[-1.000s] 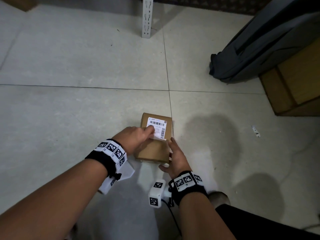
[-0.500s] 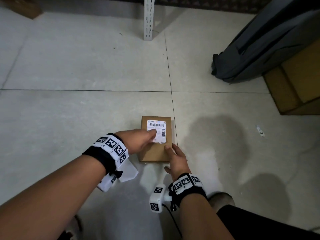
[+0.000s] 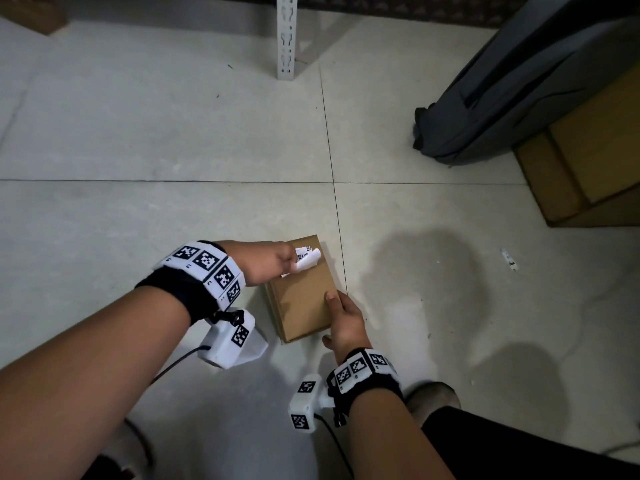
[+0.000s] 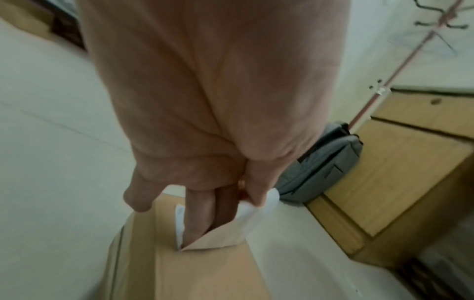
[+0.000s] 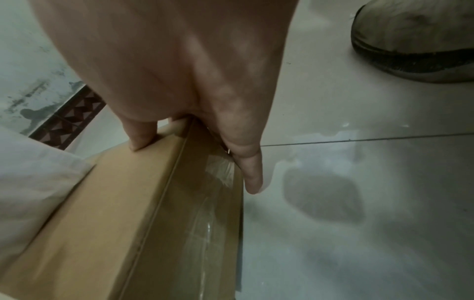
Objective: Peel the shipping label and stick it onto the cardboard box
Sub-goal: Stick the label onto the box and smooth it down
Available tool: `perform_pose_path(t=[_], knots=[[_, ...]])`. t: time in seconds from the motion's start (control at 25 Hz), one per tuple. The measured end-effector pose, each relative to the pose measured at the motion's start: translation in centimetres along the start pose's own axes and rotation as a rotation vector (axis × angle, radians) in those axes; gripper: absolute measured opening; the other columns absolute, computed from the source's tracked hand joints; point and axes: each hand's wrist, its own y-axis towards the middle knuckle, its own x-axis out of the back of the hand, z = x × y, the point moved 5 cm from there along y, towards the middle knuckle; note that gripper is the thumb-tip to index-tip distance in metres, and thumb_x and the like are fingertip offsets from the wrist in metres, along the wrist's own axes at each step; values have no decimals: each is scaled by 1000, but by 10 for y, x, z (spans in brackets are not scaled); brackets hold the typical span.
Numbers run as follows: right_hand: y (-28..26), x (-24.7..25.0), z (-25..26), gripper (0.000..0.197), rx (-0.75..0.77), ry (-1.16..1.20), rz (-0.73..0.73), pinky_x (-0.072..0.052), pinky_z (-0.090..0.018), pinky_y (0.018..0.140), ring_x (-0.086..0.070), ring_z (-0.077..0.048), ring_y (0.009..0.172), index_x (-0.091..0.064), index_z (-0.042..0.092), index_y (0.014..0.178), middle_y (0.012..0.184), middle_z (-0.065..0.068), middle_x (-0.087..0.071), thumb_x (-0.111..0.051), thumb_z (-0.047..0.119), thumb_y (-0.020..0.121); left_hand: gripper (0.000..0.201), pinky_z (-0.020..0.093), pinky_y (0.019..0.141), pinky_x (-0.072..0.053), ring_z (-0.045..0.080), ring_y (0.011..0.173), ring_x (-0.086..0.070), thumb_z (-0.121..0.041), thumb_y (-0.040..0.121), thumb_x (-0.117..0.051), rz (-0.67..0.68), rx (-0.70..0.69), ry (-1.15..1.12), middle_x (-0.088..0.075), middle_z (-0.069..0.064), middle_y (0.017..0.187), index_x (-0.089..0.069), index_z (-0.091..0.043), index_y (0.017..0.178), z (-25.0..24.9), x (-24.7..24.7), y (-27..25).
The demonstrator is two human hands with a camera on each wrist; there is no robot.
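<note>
A brown cardboard box (image 3: 304, 306) lies flat on the tiled floor. The white shipping label (image 3: 306, 258) sits at its far end, with the near part lifted and curled over. My left hand (image 3: 277, 263) pinches that curled part between thumb and fingers. In the left wrist view the label (image 4: 246, 223) bends up off the box (image 4: 205, 274) around my left hand (image 4: 231, 203). My right hand (image 3: 341, 315) grips the box's near right edge. The thumb lies on top and the fingers (image 5: 252, 174) run down the taped side of the box (image 5: 115, 203).
A grey backpack (image 3: 502, 81) leans on a wooden cabinet (image 3: 588, 161) at the right. A white slotted shelf post (image 3: 286, 36) stands at the back. A paper scrap (image 3: 509, 259) lies on the floor. A white sheet (image 3: 258, 348) lies left of the box. My shoe (image 5: 410, 40) is nearby.
The label lay flat under my left fingers; now its near part is lifted and curled in my left hand. The box has turned slightly, and my right thumb now rests on top.
</note>
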Motion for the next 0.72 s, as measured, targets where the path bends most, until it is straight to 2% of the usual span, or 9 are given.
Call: perform_pose_path(t=[0.08, 0.16, 0.24, 0.36, 0.48, 0.52, 0.56, 0.64, 0.72], knots=[[0, -1, 0, 22, 23, -33, 16, -46, -55, 111, -59, -9, 101, -63, 28, 122, 113, 9, -65, -51, 36, 106, 17, 33, 81, -34, 20, 86, -45, -25, 101, -47, 26, 15, -90, -51, 4, 93, -51, -22, 85, -1, 1, -3], [0, -3, -2, 36, 38, -57, 28, -47, -51, 110, -59, -18, 111, -61, 22, 135, 126, 0, -64, -52, 39, 105, 14, 30, 80, -31, 21, 86, -44, -19, 101, -48, 51, 40, -146, -50, 8, 93, -57, -9, 96, -2, 2, -3], [0, -4, -1, 40, 58, -66, 28, -48, -45, 102, -60, -23, 116, -61, 19, 138, 130, -4, -64, -52, 39, 105, 11, 29, 77, -30, 20, 86, -43, -16, 100, -48, 60, 44, -146, -49, 8, 93, -56, -9, 98, -6, 3, -4], [-1, -4, -2, 41, 69, -63, 14, -50, -44, 96, -60, -25, 118, -59, 19, 141, 132, -5, -63, -52, 38, 105, 9, 29, 72, -32, 20, 86, -44, -17, 99, -48, 85, 18, -65, -48, 3, 90, -52, -13, 92, -10, 1, -4], [0, -6, -3, 39, 56, -22, -10, -47, -26, 74, -59, -21, 104, -58, 17, 140, 126, -5, -63, -53, 34, 105, 18, 33, 75, -35, 20, 80, -45, -26, 99, -45, 123, -25, 53, -47, -2, 82, -47, -24, 81, -9, -10, -5], [1, -7, -4, 36, 54, -20, -13, -43, -23, 67, -59, -19, 97, -60, 18, 137, 122, -5, -64, -54, 33, 105, 22, 35, 74, -36, 20, 77, -45, -29, 98, -45, 114, -34, 84, -46, -4, 79, -43, -25, 77, -9, -13, -6], [2, -7, -6, 31, 53, -17, -20, -43, -24, 66, -59, -17, 92, -63, 18, 131, 116, -3, -66, -54, 33, 105, 24, 35, 72, -37, 19, 74, -44, -30, 97, -45, 100, -43, 107, -46, -4, 77, -40, -25, 75, -9, -16, -8], [3, -7, -8, 17, 36, 8, -38, -53, -34, 79, -60, -13, 85, -69, 20, 106, 101, 3, -69, -58, 33, 103, 25, 34, 68, -36, 18, 70, -42, -29, 96, -47, 83, -65, 126, -46, -2, 75, -37, -23, 73, -13, -22, -11], [2, -6, -11, 20, -20, 15, -63, -55, -46, 96, -63, -15, 85, -69, 21, 88, 92, 5, -70, -63, 36, 99, 25, 35, 67, -37, 19, 70, -42, -30, 96, -47, 56, -91, 118, -45, -4, 74, -37, -25, 73, -15, -22, -11]])
